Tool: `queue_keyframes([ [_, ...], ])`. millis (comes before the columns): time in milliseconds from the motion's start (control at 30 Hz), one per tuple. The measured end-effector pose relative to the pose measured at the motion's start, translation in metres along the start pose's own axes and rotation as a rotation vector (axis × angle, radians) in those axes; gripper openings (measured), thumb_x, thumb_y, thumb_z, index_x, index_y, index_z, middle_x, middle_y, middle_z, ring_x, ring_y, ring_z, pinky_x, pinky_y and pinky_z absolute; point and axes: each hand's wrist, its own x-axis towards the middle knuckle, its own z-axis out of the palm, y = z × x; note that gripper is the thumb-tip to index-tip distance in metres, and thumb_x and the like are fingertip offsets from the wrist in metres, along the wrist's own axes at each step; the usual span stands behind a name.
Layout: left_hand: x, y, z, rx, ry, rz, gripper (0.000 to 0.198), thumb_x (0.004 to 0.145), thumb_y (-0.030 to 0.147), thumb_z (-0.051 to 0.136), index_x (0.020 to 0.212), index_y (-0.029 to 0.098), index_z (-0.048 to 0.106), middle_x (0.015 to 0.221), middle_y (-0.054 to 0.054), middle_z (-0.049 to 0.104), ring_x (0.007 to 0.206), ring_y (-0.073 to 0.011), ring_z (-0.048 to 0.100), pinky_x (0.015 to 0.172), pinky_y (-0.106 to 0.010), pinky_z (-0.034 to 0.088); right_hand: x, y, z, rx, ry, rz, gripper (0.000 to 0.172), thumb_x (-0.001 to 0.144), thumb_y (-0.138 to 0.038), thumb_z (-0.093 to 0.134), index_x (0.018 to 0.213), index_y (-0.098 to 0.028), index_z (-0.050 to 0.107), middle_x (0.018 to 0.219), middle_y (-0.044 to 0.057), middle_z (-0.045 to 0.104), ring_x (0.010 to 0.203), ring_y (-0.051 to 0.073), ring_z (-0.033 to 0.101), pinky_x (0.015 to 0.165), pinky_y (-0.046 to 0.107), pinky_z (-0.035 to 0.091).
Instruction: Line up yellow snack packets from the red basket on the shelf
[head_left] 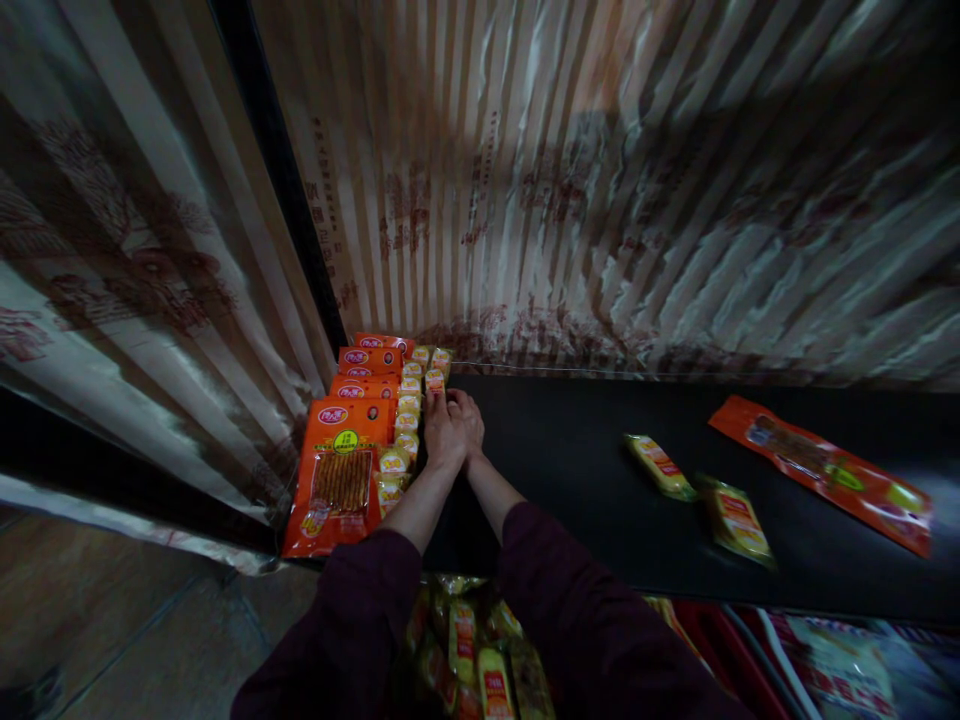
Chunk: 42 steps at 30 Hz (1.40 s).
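My left hand point(444, 432) has its fingers closed at the near side of a small yellow-wrapped snack point(435, 382). Pressed close against it is my right hand point(469, 418), its fingers curled; anything inside them is hidden. Just left of both hands runs a row of similar yellow-wrapped snacks point(407, 422), from the back of the black shelf point(555, 460) toward its front. Beyond that row, orange snack bags point(341, 475) stand one behind another, the front one showing brown sticks through a clear window.
Two yellow-wrapped snacks point(660, 468) and a long orange packet point(821, 472) lie on the shelf to the right. A pleated printed curtain point(480, 200) hangs behind, with a dark post point(289, 170) at the left corner. More wrapped snacks point(463, 640) lie below the front edge.
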Motion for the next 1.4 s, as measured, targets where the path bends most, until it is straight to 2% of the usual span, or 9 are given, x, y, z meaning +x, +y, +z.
queue_keyframes([
  [100, -0.001, 0.000, -0.006, 0.008, 0.004, -0.043, 0.051, 0.080, 0.013, 0.038, 0.130, 0.017, 0.048, 0.128, -0.016, 0.053, 0.134, -0.0296, 0.034, 0.109, -0.056, 0.026, -0.002, -0.001, -0.002, 0.014, -0.002, -0.007, 0.027, 0.082, -0.018, 0.049, 0.107, -0.019, 0.058, 0.107, 0.009, 0.063, 0.102, 0.020, 0.055, 0.091, 0.030, 0.042],
  [233, -0.003, -0.006, -0.026, -0.003, 0.017, -0.093, 0.053, 0.079, 0.005, 0.032, 0.127, 0.017, 0.052, 0.129, -0.013, 0.056, 0.137, -0.0237, 0.032, 0.113, -0.048, 0.023, -0.003, -0.002, -0.002, 0.052, -0.018, -0.017, 0.026, 0.081, -0.016, 0.049, 0.104, -0.020, 0.059, 0.103, 0.007, 0.064, 0.097, 0.019, 0.058, 0.085, 0.029, 0.046],
  [367, -0.005, -0.016, -0.042, -0.034, 0.056, -0.135, 0.046, 0.084, 0.010, 0.032, 0.125, 0.013, 0.053, 0.136, -0.015, 0.051, 0.135, -0.0208, 0.036, 0.113, -0.039, 0.026, -0.003, -0.001, -0.002, 0.097, 0.015, -0.036, 0.024, 0.079, -0.014, 0.048, 0.099, -0.021, 0.061, 0.097, 0.005, 0.065, 0.091, 0.018, 0.059, 0.082, 0.029, 0.047],
  [567, -0.004, -0.023, -0.040, -0.035, 0.062, -0.055, 0.044, 0.085, 0.010, 0.032, 0.122, 0.012, 0.055, 0.136, -0.013, 0.051, 0.135, -0.0169, 0.035, 0.116, -0.035, 0.021, -0.001, 0.000, 0.001, 0.138, 0.025, -0.058, 0.021, 0.080, -0.015, 0.047, 0.095, -0.020, 0.061, 0.095, 0.007, 0.065, 0.091, 0.019, 0.059, 0.082, 0.030, 0.047],
  [733, -0.001, -0.018, -0.042, -0.055, 0.075, -0.109, 0.043, 0.084, 0.010, 0.035, 0.120, 0.015, 0.056, 0.135, -0.011, 0.053, 0.133, -0.0188, 0.038, 0.116, -0.037, 0.021, 0.001, 0.002, 0.006, 0.089, 0.052, -0.055, 0.020, 0.080, -0.014, 0.048, 0.093, -0.019, 0.062, 0.094, 0.007, 0.064, 0.090, 0.020, 0.059, 0.082, 0.031, 0.047],
  [833, -0.002, -0.013, -0.045, -0.057, 0.081, -0.119, 0.041, 0.085, 0.012, 0.035, 0.121, 0.012, 0.056, 0.136, -0.013, 0.051, 0.134, -0.0192, 0.037, 0.115, -0.035, 0.021, 0.001, 0.004, 0.008, 0.068, 0.052, -0.075, 0.020, 0.082, -0.015, 0.046, 0.094, -0.019, 0.061, 0.092, 0.006, 0.063, 0.088, 0.018, 0.058, 0.082, 0.030, 0.047],
  [967, -0.004, -0.007, -0.050, -0.069, 0.077, -0.128, 0.040, 0.088, 0.016, 0.034, 0.120, 0.006, 0.055, 0.133, -0.017, 0.052, 0.133, -0.0191, 0.039, 0.114, -0.030, 0.024, 0.002, 0.004, 0.008, -0.012, 0.014, -0.118, 0.020, 0.084, -0.012, 0.047, 0.094, -0.018, 0.063, 0.092, 0.007, 0.064, 0.090, 0.019, 0.056, 0.084, 0.029, 0.046],
  [1133, -0.005, -0.002, -0.055, -0.072, 0.069, -0.168, 0.038, 0.089, 0.016, 0.033, 0.117, 0.010, 0.059, 0.131, -0.014, 0.055, 0.131, -0.0194, 0.041, 0.113, -0.033, 0.026, 0.003, 0.002, 0.006, -0.060, -0.034, -0.139, 0.022, 0.083, -0.008, 0.048, 0.095, -0.018, 0.065, 0.095, 0.009, 0.065, 0.096, 0.020, 0.055, 0.089, 0.030, 0.045],
  [1400, -0.010, 0.001, -0.065, -0.082, 0.067, -0.168, 0.038, 0.087, 0.014, 0.034, 0.113, 0.009, 0.061, 0.133, -0.015, 0.054, 0.130, -0.0199, 0.042, 0.114, -0.033, 0.024, -0.003, 0.004, 0.005, 0.081, 0.009, -0.044, 0.027, 0.083, -0.011, 0.042, 0.098, -0.015, 0.065, 0.100, 0.010, 0.062, 0.093, 0.018, 0.059, 0.087, 0.028, 0.047],
])
